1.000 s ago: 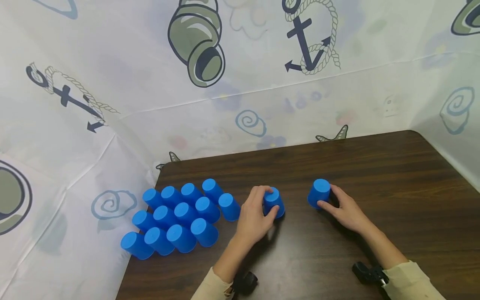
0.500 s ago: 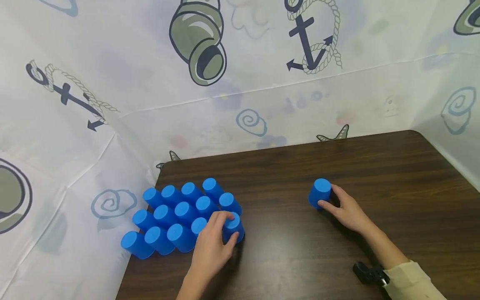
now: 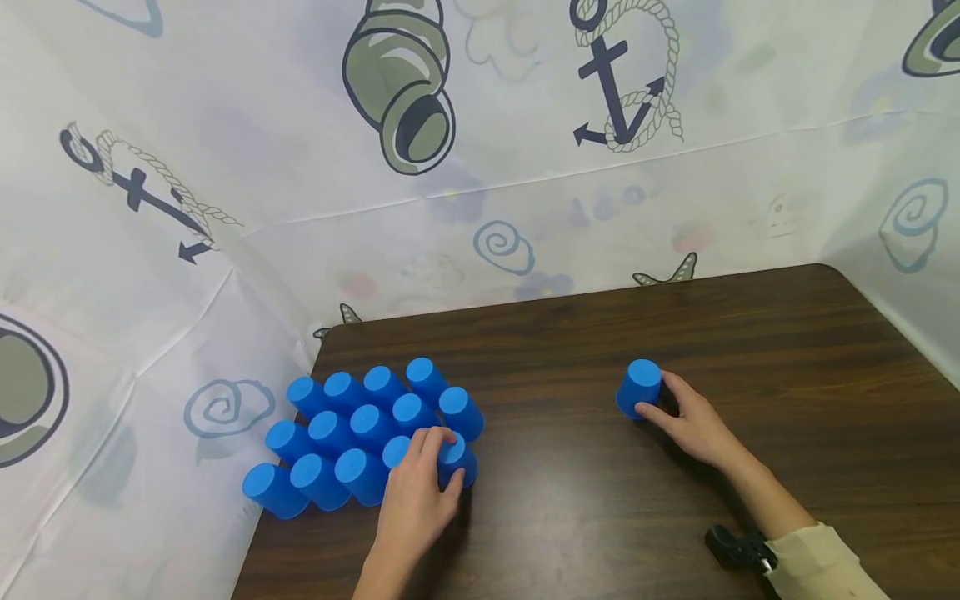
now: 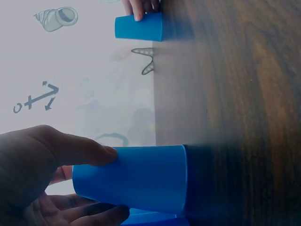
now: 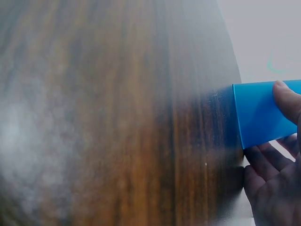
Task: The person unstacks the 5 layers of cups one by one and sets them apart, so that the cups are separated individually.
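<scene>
My left hand (image 3: 416, 500) grips an upside-down blue plastic cup (image 3: 461, 452) at the right end of the front row of cups. In the left wrist view, the thumb lies on one side of that cup (image 4: 141, 179) and the fingers on the other, its rim at the tabletop. Away to the right, my right hand (image 3: 693, 425) holds a single blue cup (image 3: 640, 387), also mouth down, between thumb and fingers. The right wrist view shows this cup (image 5: 261, 115) with its rim on the table.
Several more upside-down blue cups (image 3: 363, 475) stand in close rows on the left of the dark wooden table (image 3: 570, 517). A white printed cloth (image 3: 300, 167) hangs behind and along the left side. A black wrist camera (image 3: 731, 546) sits by the right sleeve.
My left hand has carried its cup leftward and toward me, from the middle of the table to the end of the front row. My right hand and its cup have stayed put.
</scene>
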### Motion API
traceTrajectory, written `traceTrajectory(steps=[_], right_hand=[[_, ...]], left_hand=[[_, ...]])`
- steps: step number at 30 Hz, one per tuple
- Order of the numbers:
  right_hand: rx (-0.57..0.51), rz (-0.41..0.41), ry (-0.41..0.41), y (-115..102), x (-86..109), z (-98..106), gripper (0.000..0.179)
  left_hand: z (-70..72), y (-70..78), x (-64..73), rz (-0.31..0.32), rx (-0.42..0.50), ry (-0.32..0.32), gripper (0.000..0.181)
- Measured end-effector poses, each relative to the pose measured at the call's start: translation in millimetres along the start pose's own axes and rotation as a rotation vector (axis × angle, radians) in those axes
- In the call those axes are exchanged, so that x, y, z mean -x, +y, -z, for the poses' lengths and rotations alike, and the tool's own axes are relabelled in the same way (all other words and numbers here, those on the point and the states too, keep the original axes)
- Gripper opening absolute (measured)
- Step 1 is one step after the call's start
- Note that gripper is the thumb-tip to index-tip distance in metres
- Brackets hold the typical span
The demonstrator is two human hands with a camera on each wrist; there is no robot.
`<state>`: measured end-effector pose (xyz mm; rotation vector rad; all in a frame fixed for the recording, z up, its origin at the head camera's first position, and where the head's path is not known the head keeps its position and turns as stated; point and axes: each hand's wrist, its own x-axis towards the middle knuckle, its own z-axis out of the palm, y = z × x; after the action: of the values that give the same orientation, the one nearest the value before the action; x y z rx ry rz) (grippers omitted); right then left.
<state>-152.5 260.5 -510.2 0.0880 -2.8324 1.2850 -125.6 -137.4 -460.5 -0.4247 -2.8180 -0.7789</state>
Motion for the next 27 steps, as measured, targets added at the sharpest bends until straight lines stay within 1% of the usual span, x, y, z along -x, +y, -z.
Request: traceTrajectory(steps=[7, 20, 27], right_hand=[[-0.003, 0.008, 0.002, 0.1, 0.0, -0.2, 0.072], [0.005, 0.012, 0.014, 1.4, 0.9, -2.2, 0.071], [0.007, 0.041, 0.031, -1.3, 0.2, -3.0, 0.069]], left_hand=[[-1.7, -1.2, 0.3, 0.009, -0.004, -0.024, 0.048], [-4.2, -2.9, 1.3, 0.018, -0.016, -0.016, 0.048], [-5.2, -3.1, 2.7, 0.022, -0.015, -0.008, 0.047]])
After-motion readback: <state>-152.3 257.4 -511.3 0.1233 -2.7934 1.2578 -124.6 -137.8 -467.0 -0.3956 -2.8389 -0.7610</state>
